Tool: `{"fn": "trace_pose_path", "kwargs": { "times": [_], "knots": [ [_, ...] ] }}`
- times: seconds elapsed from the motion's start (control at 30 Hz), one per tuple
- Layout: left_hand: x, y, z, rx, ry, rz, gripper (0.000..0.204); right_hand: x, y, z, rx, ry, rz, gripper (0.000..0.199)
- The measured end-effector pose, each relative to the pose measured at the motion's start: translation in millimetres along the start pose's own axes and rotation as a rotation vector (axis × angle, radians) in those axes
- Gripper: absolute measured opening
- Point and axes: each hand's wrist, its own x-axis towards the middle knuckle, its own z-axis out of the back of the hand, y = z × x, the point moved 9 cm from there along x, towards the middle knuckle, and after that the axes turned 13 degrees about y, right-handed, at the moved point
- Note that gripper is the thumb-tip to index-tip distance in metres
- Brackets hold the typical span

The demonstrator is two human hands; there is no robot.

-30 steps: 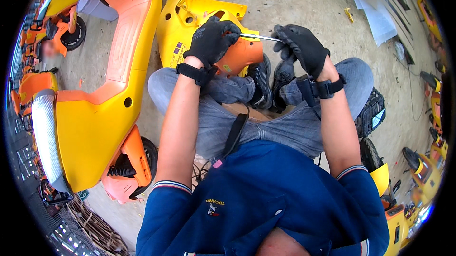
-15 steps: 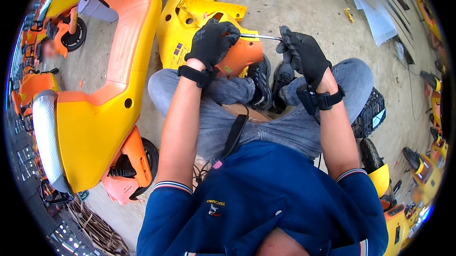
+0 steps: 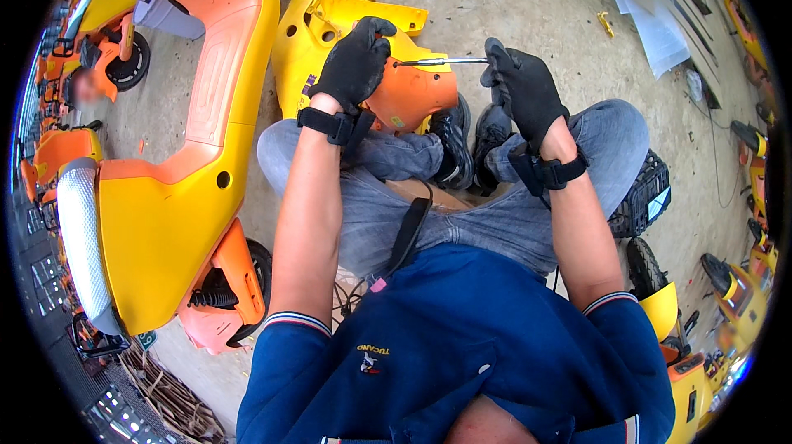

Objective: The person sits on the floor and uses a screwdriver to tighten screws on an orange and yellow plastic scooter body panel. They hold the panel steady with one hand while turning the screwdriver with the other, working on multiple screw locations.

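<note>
Your left hand [image 3: 356, 65] in its black glove is clamped over the top of the orange part [image 3: 410, 95], which sits on your lap against the yellow panel [image 3: 330, 28]. Your right hand [image 3: 524, 91] has its grip closed around the screwdriver [image 3: 441, 61], held level, tip at the orange part.

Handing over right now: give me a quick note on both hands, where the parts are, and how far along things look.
Left hand: gloved, gripping the orange part over the knees.
Right hand: gloved, closed on the handle end of the screwdriver, shaft level, tip at the orange part's top edge by the left fingers.
Yellow panel lies on the floor just beyond the orange part.
Done: tool is lined up on the part.
Left: I cannot tell whether a screw is seated or which way it turns; check before driving.
</note>
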Motion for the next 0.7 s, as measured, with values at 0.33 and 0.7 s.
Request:
{"fn": "trace_pose_path", "kwargs": {
  "times": [0.33,0.7],
  "knots": [
    [0.0,-0.8,2.5,0.032,-0.04,-0.015,0.024,3.2,0.7,2.5,-0.15,-0.003,0.033,0.047],
    [-2.6,-0.8,1.4,0.016,-0.02,0.004,0.024,0.3,19.8,-0.4,-0.281,0.058,0.27,0.034]
  ]
}}
